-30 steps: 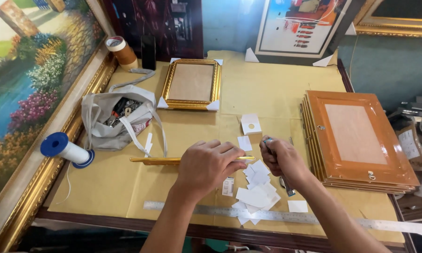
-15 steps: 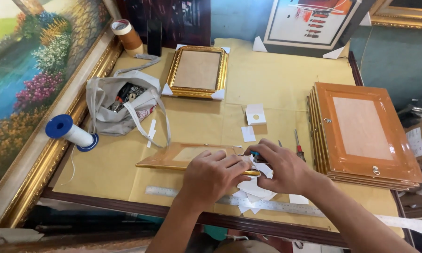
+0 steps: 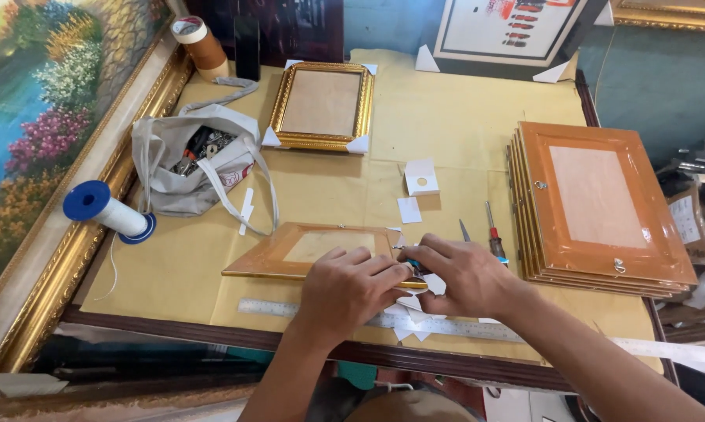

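Both hands meet low in the middle of the frame, over the right corner of a small frame (image 3: 309, 252) that lies face down on the counter (image 3: 446, 117), its orange-brown back up. The left hand (image 3: 348, 289) lies flat on that corner, fingers pressed together and curled lightly over the gilt edge. The right hand (image 3: 466, 273) comes in from the lower right, its fingers bunched and pinching something small and dark with a blue-green bit at the corner; what it is I cannot tell. White paper corners (image 3: 411, 320) lie scattered under and just below the hands, on top of a steel ruler (image 3: 266, 307) that runs along the near edge of the counter.

Just right of the hands lie a screwdriver (image 3: 494, 234) with a red handle and a thin blade beside it. Further right sits a stack (image 3: 602, 203) of orange-brown frames, backs up. At upper centre a gold frame (image 3: 321, 105) lies with white corner pieces on it. Between it and the hands are 2 white cards (image 3: 420, 177), one with a round hole. At middle left a grey bag (image 3: 188, 156) gapes open with tools inside, its straps trailing toward the small frame. Left of it stands a spool (image 3: 106, 209) of white cord with blue ends. A tape roll (image 3: 200, 39) stands at upper left, by a big painting (image 3: 32, 117) in a gold frame
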